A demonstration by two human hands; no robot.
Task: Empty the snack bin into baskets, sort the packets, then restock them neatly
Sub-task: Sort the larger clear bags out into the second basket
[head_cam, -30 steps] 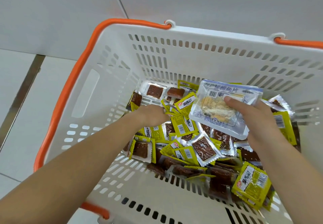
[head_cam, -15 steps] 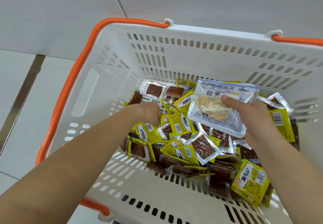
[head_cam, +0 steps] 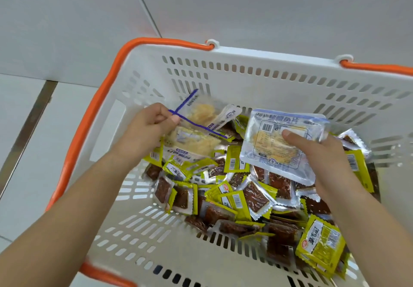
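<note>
A white slotted basket (head_cam: 156, 242) with orange handles holds a heap of small yellow-and-brown snack packets (head_cam: 241, 197). My left hand (head_cam: 149, 128) pinches clear blue-edged packets of pale yellow slices (head_cam: 196, 134) by their corner, lifted above the heap and blurred by motion. My right hand (head_cam: 321, 159) grips a stack of the same clear blue-printed packets (head_cam: 274, 145), thumb pressed on top, held over the right part of the heap.
An orange handle (head_cam: 93, 116) runs along the basket's left rim and another (head_cam: 377, 66) at the back right. Pale floor tiles with a metal strip (head_cam: 26, 130) lie to the left. The basket's near left floor is bare.
My left hand came up out of the heap, now pinching clear blue-edged packets that were not visible before. My right hand keeps its stack almost still. The view shifted downward.
</note>
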